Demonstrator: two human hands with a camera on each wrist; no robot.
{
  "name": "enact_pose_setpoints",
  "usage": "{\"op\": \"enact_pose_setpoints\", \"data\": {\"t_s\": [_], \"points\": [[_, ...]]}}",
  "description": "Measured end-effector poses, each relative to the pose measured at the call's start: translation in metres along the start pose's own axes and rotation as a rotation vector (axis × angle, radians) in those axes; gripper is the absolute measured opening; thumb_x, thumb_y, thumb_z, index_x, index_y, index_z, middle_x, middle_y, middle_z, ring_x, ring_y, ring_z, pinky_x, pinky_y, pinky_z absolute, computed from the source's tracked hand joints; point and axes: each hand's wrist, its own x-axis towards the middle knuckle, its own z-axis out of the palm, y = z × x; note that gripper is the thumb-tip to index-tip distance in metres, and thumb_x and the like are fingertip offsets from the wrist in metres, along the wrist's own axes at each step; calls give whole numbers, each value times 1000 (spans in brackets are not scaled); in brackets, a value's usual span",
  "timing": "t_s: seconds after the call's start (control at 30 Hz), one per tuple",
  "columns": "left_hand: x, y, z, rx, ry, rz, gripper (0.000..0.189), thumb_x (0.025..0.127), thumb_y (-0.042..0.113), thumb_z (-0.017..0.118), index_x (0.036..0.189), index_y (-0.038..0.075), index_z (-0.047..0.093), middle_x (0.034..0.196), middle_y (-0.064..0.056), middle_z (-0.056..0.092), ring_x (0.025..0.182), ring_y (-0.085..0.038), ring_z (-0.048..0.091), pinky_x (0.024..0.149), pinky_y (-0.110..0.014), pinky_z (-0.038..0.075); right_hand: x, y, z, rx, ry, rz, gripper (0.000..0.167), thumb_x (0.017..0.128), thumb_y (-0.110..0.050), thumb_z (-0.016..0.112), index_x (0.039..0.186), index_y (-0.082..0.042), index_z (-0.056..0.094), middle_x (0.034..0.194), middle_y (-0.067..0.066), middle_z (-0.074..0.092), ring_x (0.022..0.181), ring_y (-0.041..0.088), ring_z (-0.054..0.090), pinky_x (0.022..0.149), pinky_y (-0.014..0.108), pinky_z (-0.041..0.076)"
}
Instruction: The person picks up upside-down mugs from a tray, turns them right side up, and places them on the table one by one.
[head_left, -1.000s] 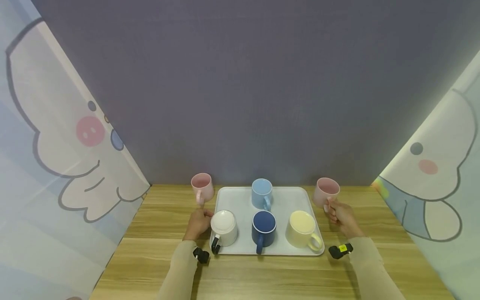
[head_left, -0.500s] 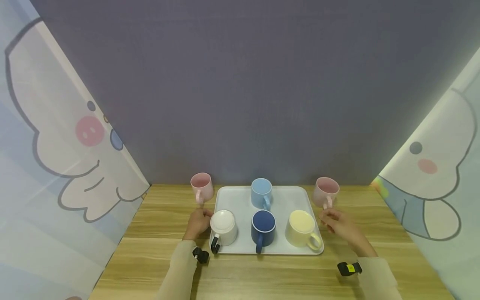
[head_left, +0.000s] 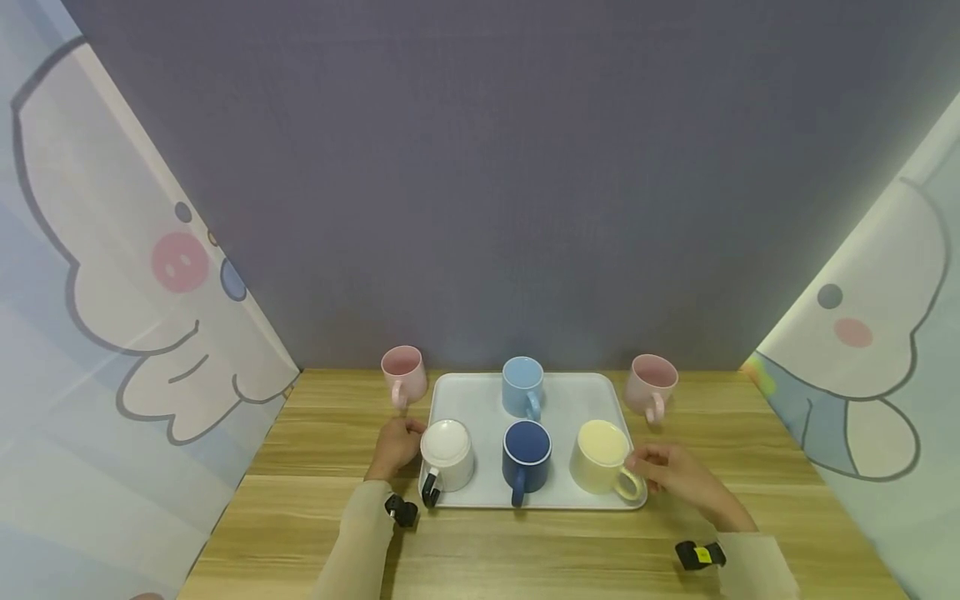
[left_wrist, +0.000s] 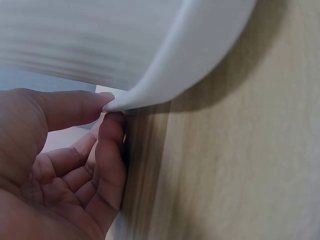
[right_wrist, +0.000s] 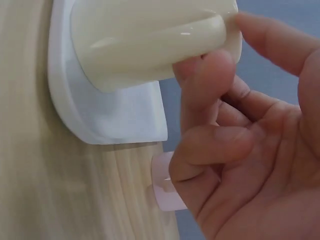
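Yellow mug (head_left: 591,472): on tray (head_left: 476,400), near-right corner; axis vertical, handle (head_left: 634,483) toward that corner. Mug lies just left of the right hand (head_left: 670,472), clearly the nearer hand. Its thumb and forefinger flank the handle, other fingers bent; contact unclear in the right wrist view, so cannot tell whether they pinch it. Left hand (head_left: 396,444) pinches the tray's left edge, beside white mug (head_left: 453,471). Tray flat on wooden worktop (head_left: 487,550). Room: blue mug (head_left: 527,473) apart leftward; pink mug (head_left: 648,387) beyond tray's right edge, near worktop's far edge.
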Motion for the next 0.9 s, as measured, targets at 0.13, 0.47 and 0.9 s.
{"op": "enact_pose_setpoints", "data": {"t_s": [0.13, 0.47, 0.9], "points": [[0, 0, 0, -1, -3, -8, 14, 85, 4, 64, 90, -1, 76, 88, -14, 74, 84, -27, 66, 73, -37, 52, -1, 2, 4, 21, -49, 19, 31, 105, -28, 58, 104, 0, 69, 77, 1, 64, 62, 10, 55, 59, 25, 45], [0, 0, -2, 4, 1, -21, 14, 85, 4, 63, 90, 0, 76, 92, -16, 74, 85, -28, 65, 73, -37, 52, -2, -1, 10, 98, -111, 48, 42, 109, -32, 49, 99, 6, 65, 73, -2, 57, 54, 4, 45, 51, 20, 38], [1, 0, 0, -5, 2, -17, 13, 84, 5, 65, 89, 0, 76, 89, -14, 75, 82, -26, 65, 70, -34, 51, 0, 1, 17, 81, -49, -36, 42, 110, -25, 47, 87, 9, 59, 66, -6, 52, 49, -1, 36, 45, 19, 33]]}}
